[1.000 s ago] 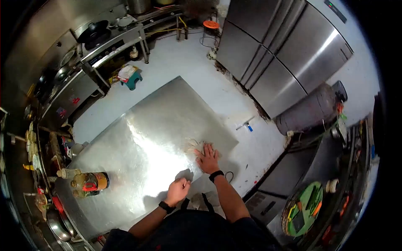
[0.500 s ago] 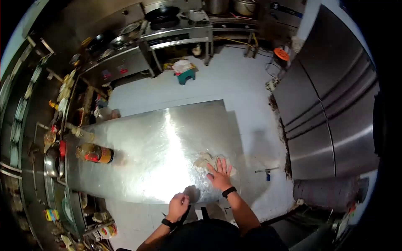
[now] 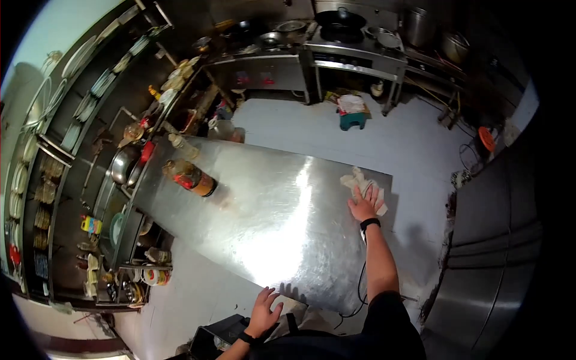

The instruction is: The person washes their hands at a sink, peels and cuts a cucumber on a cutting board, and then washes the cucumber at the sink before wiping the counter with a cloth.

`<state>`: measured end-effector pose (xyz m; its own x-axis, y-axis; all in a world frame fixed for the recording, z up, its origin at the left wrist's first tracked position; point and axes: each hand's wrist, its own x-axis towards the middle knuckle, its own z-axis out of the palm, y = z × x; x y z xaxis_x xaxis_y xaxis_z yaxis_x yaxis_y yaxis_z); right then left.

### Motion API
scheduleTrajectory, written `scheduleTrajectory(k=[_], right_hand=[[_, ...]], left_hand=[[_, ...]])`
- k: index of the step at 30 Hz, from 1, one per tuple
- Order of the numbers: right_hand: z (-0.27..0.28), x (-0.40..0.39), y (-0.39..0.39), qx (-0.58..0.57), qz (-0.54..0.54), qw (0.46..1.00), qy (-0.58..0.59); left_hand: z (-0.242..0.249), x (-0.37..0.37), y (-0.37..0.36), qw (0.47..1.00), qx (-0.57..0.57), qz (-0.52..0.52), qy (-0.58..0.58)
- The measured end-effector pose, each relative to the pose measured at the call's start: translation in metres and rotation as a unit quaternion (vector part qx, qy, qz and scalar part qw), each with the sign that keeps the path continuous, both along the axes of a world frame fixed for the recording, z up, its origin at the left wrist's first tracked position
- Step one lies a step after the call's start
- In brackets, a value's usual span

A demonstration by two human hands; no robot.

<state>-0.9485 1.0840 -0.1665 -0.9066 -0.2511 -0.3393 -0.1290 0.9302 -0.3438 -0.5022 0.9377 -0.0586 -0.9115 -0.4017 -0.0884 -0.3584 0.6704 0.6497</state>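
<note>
My right hand (image 3: 363, 207) lies flat with fingers spread on a crumpled pale cloth (image 3: 354, 179), pressing it against the metal table (image 3: 252, 180) near its far right corner. Cloth shows beyond the fingertips and beside the hand. My left hand (image 3: 262, 312) is held by the table's front edge, fingers apart and holding nothing. Toward the table's left end stands a large bottle of dark sauce (image 3: 190, 177) with a red and yellow label. Behind it is a clear bottle (image 3: 183, 146).
Shelves with stacked plates (image 3: 96, 90) line the left side. At the back are a stove with a black wok (image 3: 341, 19) and several pots. A green stool (image 3: 352, 120) stands on the floor beyond the table. Steel doors (image 3: 492, 258) are at the right.
My right hand and the cloth have moved toward the table's far right corner. My left hand has gone from curled to fingers apart. The view has turned left.
</note>
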Motion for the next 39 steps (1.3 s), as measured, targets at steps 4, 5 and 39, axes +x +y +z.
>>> scheduleTrajectory(k=[4,5,39], right_hand=[[0.006,-0.023,-0.056,-0.003,0.006,1.000,-0.015],[0.003,-0.023,-0.073,-0.010,0.021,1.000,-0.008],[-0.010,0.371,-0.120,0.042,-0.108,0.993,0.009]], left_hand=[[0.006,0.027,0.005,0.998,-0.013,0.047,-0.026],[0.008,0.029,0.002,0.998,-0.014,0.057,-0.038],[-0.004,0.136,-0.298,0.987,-0.029,0.066,0.146]])
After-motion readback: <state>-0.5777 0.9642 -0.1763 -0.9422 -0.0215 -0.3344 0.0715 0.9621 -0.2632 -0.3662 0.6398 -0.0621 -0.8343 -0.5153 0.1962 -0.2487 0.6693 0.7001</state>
